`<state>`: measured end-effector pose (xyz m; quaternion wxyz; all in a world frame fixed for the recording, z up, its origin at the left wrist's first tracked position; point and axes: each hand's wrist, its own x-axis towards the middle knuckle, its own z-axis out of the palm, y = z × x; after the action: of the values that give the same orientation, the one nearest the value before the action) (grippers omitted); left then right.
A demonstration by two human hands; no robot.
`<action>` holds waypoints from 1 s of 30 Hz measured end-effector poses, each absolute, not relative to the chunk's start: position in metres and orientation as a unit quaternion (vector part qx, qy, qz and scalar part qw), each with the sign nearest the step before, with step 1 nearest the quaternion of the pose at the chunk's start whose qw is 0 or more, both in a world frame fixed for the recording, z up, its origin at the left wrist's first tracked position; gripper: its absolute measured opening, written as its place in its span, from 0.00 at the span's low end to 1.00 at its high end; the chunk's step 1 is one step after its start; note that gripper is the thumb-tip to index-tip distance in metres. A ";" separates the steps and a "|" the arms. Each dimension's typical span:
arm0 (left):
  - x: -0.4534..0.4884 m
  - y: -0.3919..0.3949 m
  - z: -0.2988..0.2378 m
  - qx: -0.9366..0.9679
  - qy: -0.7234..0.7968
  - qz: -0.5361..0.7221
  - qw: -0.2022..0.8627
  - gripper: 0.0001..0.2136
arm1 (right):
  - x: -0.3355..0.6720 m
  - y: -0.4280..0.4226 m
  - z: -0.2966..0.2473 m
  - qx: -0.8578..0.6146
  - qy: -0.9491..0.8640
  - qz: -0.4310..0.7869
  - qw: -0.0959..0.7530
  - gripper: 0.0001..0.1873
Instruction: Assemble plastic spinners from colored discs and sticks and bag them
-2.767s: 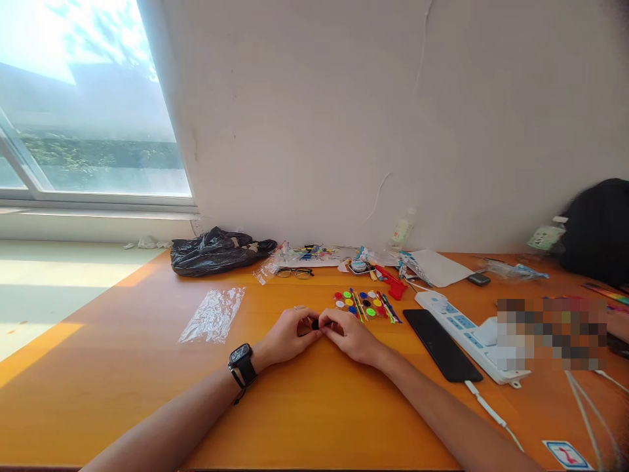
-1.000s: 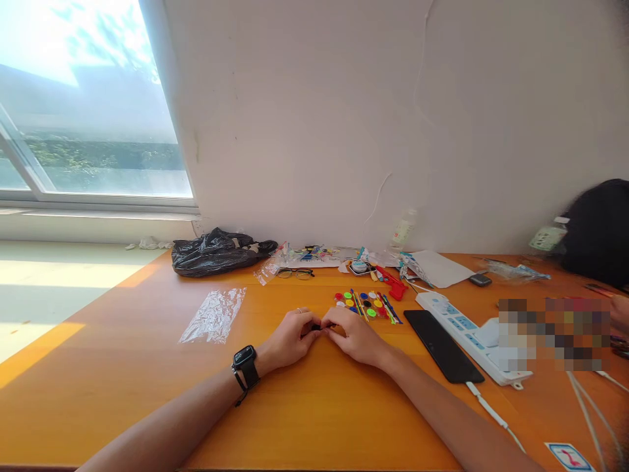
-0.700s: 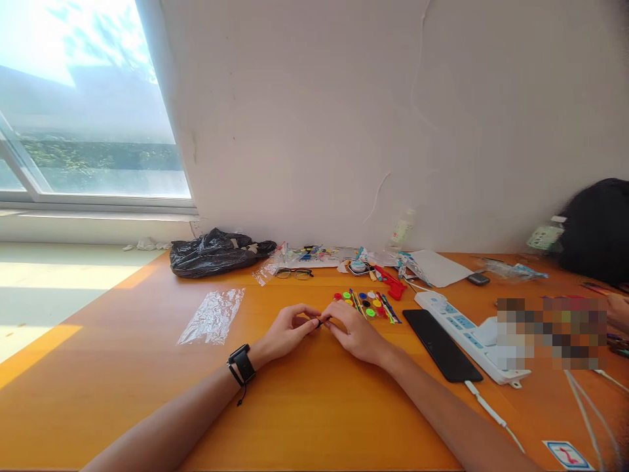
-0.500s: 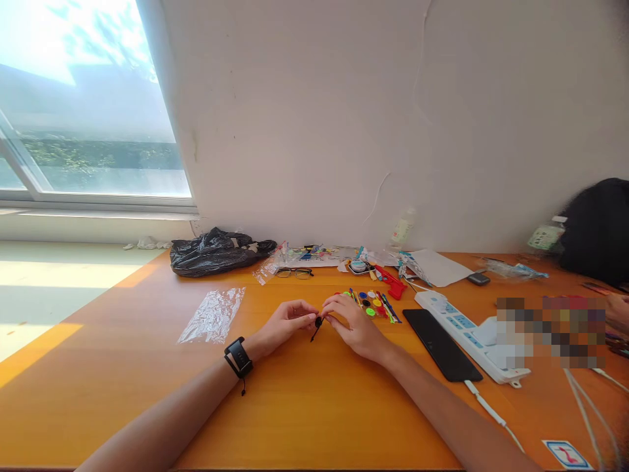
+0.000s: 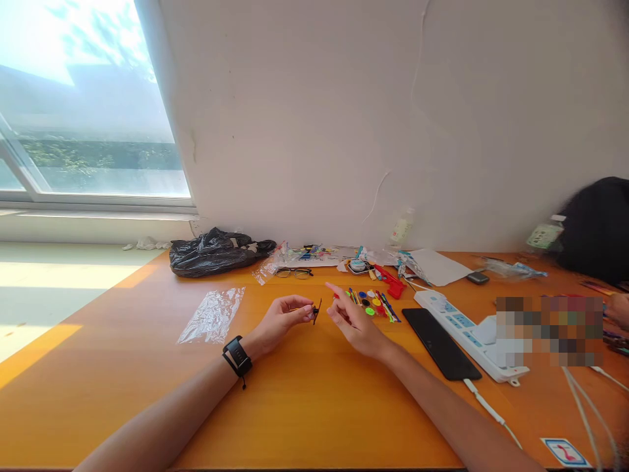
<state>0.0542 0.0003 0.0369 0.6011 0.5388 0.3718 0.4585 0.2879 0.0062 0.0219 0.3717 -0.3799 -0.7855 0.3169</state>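
Your right hand (image 5: 360, 328) has drawn back from the small black piece (image 5: 315, 313), where both hands met in the earlier frame; now a gap parts them. Your left hand (image 5: 282, 321) alone has hold of it, thumb and forefinger pinched on one side, with its thin dark bar pointing steeply up. Your right fingers are spread and holding nothing, forefinger stretched forward, the others loosely bent. Just beyond that hand lie coloured discs (image 5: 377, 302), with thin sticks (image 5: 389, 308) among and beside them. A black watch (image 5: 236, 356) circles your left wrist, and a sheet of clear film (image 5: 212, 316) lies on the orange-brown table (image 5: 275, 406), to the left of that hand. To the right of your right hand come a black phone (image 5: 441, 344) and a white power strip (image 5: 462, 324). Farther back you have glasses (image 5: 293, 273), a black bag (image 5: 216, 254) and a red gun-shaped toy (image 5: 393, 286); at the right edge, another person's hand (image 5: 618, 308) partly shows
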 end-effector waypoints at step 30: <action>0.047 0.025 0.017 0.395 0.340 0.514 0.681 0.19 | 0.297 0.022 0.025 -0.418 -0.695 0.359 0.462 0.43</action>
<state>0.0471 0.0253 0.0167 0.6809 0.3952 0.3402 0.5142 0.2972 0.0223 0.0250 0.4618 -0.4183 -0.6947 0.3594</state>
